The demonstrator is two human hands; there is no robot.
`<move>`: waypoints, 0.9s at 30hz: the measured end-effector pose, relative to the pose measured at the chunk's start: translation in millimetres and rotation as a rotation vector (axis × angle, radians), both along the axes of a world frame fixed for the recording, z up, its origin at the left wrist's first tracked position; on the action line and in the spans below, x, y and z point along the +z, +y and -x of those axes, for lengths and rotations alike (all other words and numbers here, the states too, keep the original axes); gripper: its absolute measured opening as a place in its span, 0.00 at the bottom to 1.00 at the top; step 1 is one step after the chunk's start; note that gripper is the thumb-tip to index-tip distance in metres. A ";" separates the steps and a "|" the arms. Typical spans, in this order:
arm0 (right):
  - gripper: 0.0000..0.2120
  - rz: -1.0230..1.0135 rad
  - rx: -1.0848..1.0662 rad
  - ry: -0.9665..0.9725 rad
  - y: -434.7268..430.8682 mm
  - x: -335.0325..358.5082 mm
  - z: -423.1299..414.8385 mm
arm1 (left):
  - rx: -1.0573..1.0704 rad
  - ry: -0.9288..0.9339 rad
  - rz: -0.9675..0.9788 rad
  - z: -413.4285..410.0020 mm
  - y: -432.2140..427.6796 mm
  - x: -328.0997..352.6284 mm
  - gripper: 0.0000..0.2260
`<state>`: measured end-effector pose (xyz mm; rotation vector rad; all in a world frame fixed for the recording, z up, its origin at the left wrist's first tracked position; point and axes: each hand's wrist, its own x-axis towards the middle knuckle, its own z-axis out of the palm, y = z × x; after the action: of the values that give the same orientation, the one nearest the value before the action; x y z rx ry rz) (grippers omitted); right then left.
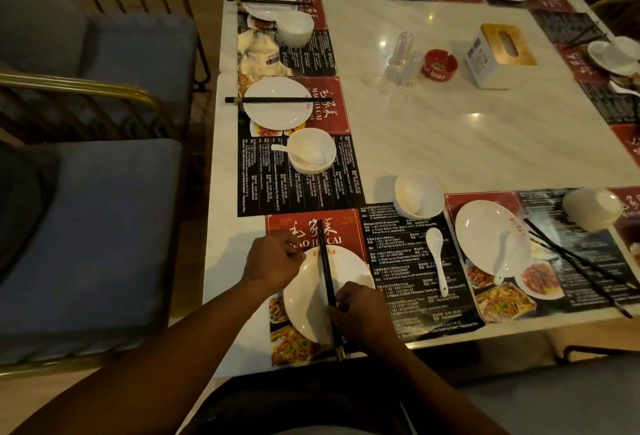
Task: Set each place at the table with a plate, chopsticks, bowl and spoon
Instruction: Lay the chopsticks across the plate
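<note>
Head view: chopsticks (325, 271) being squared across the 6 o'clock plate (304, 310).
Right hand (362, 311): pinches their near end.
Left hand (272, 261): curled at plate rim, grip unclear.
Next: probably bring bowl (419, 199), spoon (438, 261) from 2 o'clock.

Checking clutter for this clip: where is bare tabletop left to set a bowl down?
Bare marble lies mid-table, between ashtray and loose bowl. Crowded: the near placemat, under plate, chopsticks, left hand, right hand.
</note>
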<state>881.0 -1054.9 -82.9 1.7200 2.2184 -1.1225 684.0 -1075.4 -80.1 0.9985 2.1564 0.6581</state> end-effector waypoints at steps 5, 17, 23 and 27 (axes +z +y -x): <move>0.12 -0.006 0.002 0.002 -1.4 -0.8 -1.7 | 0.005 -0.001 0.007 -0.7 0.0 0.1 0.10; 0.13 -0.074 0.002 0.014 1.7 -2.2 -5.7 | 0.006 0.004 -0.011 -1.1 -2.8 -1.6 0.12; 0.09 -0.303 -0.018 0.014 25.5 0.6 -27.4 | -0.064 0.049 0.057 -1.5 -3.8 -4.1 0.11; 0.08 -0.255 -0.030 -0.028 37.5 0.4 -35.8 | -0.130 0.078 0.103 -4.7 -5.5 -6.9 0.12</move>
<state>916.8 -1017.4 -82.5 1.8544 2.4146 -0.8447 688.7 -1080.9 -87.0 1.1140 2.1470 0.4491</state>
